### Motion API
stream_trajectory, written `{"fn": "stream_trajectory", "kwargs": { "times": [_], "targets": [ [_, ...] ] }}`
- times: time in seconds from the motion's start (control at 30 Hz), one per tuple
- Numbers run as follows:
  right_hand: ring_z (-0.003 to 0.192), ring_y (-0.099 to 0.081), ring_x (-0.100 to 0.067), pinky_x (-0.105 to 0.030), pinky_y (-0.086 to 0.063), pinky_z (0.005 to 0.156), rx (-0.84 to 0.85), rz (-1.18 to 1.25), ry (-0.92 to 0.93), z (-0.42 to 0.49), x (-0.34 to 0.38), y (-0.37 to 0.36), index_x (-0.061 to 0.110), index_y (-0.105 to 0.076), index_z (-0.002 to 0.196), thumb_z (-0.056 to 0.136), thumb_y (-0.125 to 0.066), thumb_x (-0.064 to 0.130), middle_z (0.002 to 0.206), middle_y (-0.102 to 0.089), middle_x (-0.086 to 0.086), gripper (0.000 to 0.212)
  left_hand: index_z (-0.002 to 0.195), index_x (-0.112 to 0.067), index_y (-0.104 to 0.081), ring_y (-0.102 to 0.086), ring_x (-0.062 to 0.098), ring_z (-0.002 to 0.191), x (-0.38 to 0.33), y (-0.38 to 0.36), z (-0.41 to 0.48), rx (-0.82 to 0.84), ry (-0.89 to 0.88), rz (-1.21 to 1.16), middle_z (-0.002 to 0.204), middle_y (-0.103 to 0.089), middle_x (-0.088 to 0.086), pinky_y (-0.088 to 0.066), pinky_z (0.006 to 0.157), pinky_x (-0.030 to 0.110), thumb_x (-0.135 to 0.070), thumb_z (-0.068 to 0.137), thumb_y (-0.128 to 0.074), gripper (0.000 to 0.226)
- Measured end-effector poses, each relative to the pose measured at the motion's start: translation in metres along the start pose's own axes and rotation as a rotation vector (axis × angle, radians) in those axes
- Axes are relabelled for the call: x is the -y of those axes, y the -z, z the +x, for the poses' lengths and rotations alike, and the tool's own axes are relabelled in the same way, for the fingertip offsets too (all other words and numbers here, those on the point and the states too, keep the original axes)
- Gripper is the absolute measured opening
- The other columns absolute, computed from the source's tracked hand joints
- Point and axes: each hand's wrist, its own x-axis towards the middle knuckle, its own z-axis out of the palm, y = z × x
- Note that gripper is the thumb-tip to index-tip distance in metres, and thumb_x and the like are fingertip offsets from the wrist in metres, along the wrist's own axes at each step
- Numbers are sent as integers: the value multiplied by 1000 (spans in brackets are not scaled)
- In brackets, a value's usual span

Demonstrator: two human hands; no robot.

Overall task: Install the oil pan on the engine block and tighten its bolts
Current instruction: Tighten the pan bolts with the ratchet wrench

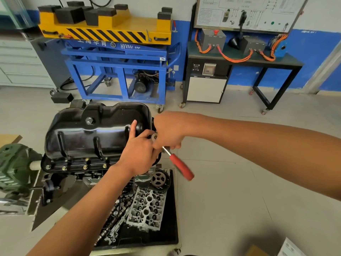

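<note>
Oil pan (92, 132) sits on engine block (73, 174), approx 10 o'clock from our hands. R hand (169, 130) grips ratchet (180, 166) at its head, red handle free toward 5 o'clock. L hand (140, 154) has index straight on pan, other fingers curled by the head; can't tell if they pinch it. Risk: w/ handle unheld, socket could tilt off the hidden bolt, rounding it or nipping L fingers.

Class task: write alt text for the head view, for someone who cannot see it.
The right hand grips a red-handled ratchet at the end of a black oil pan seated on an engine block; the left hand's index finger touches the pan.
</note>
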Motion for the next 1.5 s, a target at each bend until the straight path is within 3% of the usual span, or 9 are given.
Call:
{"fn": "stream_trajectory", "kwargs": {
  "times": [0.17,0.47,0.57,0.67,0.83,1.03,1.2,1.4,1.5],
  "targets": [
    [51,-43,-13,-27,-26,45,-234,-406,192,-9,-5,-1,21,-37,64,92,-60,21,63,-45,2,36,92,-16,-78,-52,21,128,-1,0,2,-12,29,-26,98,-76,-1,17,120,47,-41,99,-27,57],
    [51,-35,-18,-34,-35,51,-350,-514,273,-4,-10,-10,16,-32,64,92,-52,-2,65,-34,-2,39,85,-14,-78,-51,13,126,-1,0,3,26,55,47,90,-74,-7,24,118,42,-47,98,-15,72],
    [69,-58,-26,-41,-44,52,-348,-534,342,-1,-17,-13,10,-62,97,90,-52,-2,85,-58,-6,18,80,-14,-77,-53,15,126,-2,0,3,10,57,43,85,-74,-6,24,118,42,-43,101,-23,65],
    [97,-59,-21,-39,-55,72,-324,-530,435,4,-23,-19,20,-55,132,89,-61,9,112,-59,1,44,78,-14,-76,-55,17,124,0,-1,2,9,63,27,81,-73,-4,24,119,42,-33,104,-41,48],
    [111,-53,-19,-34,-52,83,-296,-540,508,6,-29,-19,20,-45,142,89,-62,12,128,-53,3,56,89,-12,-77,-55,24,127,-1,0,1,-2,43,-11,94,-76,3,19,120,45,-27,102,-52,32],
    [66,-55,-22,-40,-48,61,-274,-605,397,0,-21,-11,13,-57,100,98,-55,18,84,-55,-3,5,74,-12,-74,-58,18,119,-1,2,2,-26,46,-10,86,-74,-5,21,119,40,-41,97,-27,61],
    [49,-34,-10,-27,-26,45,-371,-509,330,-4,-21,-12,23,-29,62,99,-53,42,60,-34,5,47,80,-15,-74,-52,17,127,1,-1,2,34,50,4,96,-74,-7,25,118,42,-45,95,-24,60],
    [46,-46,-12,-25,-27,46,-413,-206,156,3,-17,-24,21,-46,55,93,-49,49,50,-50,4,47,98,-19,-77,-55,20,121,-1,-1,1,-15,-7,-25,93,-74,-4,9,120,56,-33,97,-46,34],
    [38,-55,-12,-22,-40,45,-151,304,-36,8,-12,-35,13,-60,58,94,-49,42,45,-63,-1,48,95,-19,-76,-58,19,112,2,-1,0,-52,-10,-60,92,-71,-2,2,121,57,-29,91,-53,25]
  ]
}}
